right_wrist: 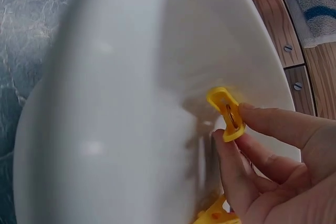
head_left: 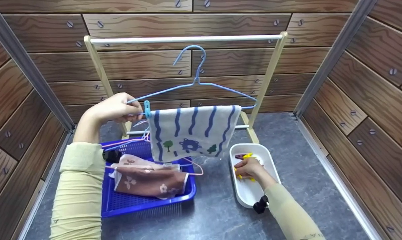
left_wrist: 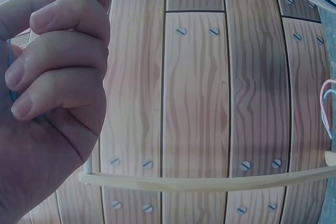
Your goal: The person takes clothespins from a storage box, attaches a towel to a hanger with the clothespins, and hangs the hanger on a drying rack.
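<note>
My left hand (head_left: 117, 108) grips the left end of a blue wire hanger (head_left: 225, 89), holding it up in front of the rack. A white towel with blue stripes (head_left: 194, 130) hangs over its bar, with a light-blue clothespin (head_left: 147, 109) at the towel's left corner. In the left wrist view the fingers (left_wrist: 63, 51) are curled round the wire. Down in the white tray (head_left: 254, 196), my right hand (head_left: 250, 167) pinches a yellow clothespin (right_wrist: 227, 114) between thumb and fingers. More clothespins (head_left: 249, 155) lie in the tray, partly hidden by that hand.
A blue basket (head_left: 147, 204) at the left holds a brown and pink flowered cloth (head_left: 147, 181) and several hangers. Behind the towel stands a wooden rack with a white top rail (head_left: 187, 40). Wood-patterned walls (head_left: 364, 83) enclose the grey floor (head_left: 214, 213).
</note>
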`<state>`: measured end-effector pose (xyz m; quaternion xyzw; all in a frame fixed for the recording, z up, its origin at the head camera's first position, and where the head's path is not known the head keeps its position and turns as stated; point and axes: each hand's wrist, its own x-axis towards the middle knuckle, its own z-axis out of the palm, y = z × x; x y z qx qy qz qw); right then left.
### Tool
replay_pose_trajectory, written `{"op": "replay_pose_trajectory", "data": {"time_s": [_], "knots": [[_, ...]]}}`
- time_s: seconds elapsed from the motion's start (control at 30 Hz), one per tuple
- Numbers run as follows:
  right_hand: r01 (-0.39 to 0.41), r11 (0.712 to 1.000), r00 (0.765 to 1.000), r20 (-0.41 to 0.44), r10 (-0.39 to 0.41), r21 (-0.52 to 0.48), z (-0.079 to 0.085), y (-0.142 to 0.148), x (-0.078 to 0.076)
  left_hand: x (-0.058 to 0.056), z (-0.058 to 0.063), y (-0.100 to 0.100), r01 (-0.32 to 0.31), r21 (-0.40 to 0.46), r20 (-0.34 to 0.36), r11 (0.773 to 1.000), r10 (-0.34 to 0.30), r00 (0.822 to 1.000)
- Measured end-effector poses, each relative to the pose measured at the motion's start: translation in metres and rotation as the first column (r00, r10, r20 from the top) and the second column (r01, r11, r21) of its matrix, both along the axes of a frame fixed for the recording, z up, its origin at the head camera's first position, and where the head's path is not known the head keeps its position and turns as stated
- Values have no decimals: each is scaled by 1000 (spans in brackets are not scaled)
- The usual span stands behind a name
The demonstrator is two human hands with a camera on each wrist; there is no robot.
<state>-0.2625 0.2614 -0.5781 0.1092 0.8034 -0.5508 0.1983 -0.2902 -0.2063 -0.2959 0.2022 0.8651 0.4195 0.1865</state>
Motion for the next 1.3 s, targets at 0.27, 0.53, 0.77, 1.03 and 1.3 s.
{"op": "replay_pose_trajectory", "data": {"time_s": [0.27, 0.53, 0.77, 1.03, 1.3], "knots": [[18, 1000, 1000, 17, -18, 0, 0, 0, 0, 0, 0, 0, 7, -2, -1, 1000, -7, 1000], [8, 1000, 1000, -12, -8, 6, 5, 1, -1, 1, 2, 0, 16, -13, -15, 1000, -16, 1000], [34, 999, 999, -1, -34, -25, 11, 3, -3, 3, 2, -1, 23, -7, -19, 1000, -23, 1000], [104, 976, 993, 74, -92, -190, 22, 3, -5, 0, 0, -1, 15, 3, -3, 1000, -15, 1000], [94, 976, 994, 80, -79, -197, 27, 7, -9, 0, -2, -2, 3, 15, 1, 1000, -3, 1000]]}}
